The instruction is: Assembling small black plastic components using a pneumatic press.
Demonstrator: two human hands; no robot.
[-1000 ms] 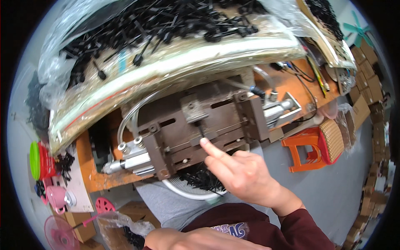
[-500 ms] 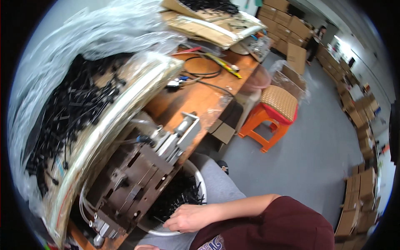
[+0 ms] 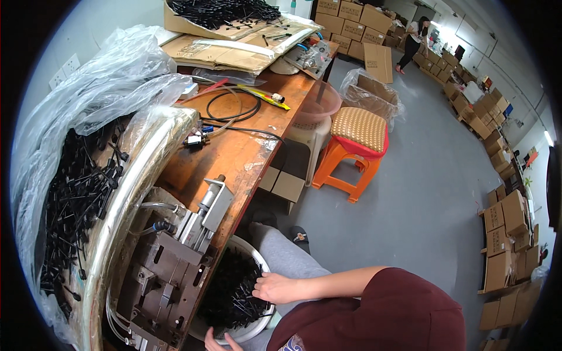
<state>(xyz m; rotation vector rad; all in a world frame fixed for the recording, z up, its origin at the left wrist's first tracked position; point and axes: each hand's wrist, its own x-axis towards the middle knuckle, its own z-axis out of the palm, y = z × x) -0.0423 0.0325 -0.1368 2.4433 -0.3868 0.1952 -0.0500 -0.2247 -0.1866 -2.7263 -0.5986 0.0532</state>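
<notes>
A white basket (image 3: pixel 261 257) stands at my lap, below the table's edge, filled with thin black plastic parts (image 3: pixel 237 292). My right hand (image 3: pixel 277 288) is at the basket's right side, its fingers curled together over the parts. What they hold, if anything, is hidden. At the basket's near rim, low in the picture, my left hand (image 3: pixel 221 341) shows only partly, fingers apart with nothing seen in them. Left of the basket, a brown metal fixture (image 3: pixel 167 281) with a pneumatic cylinder (image 3: pixel 206 205) and clear tubes is mounted at the table's edge.
More black parts (image 3: pixel 76 205) lie in a plastic-lined carton at the left. Cables (image 3: pixel 234 111) and a yellow strip lie on the wooden table (image 3: pixel 234 167). An orange stool (image 3: pixel 349 167) stands on the grey floor, cartons (image 3: pixel 503 234) line the right, and a person (image 3: pixel 411 44) stands far off.
The whole view has shifted, with the table now further left. My right hand has moved up along the basket's right side. More of my left hand shows, fingers spread at the near rim.
</notes>
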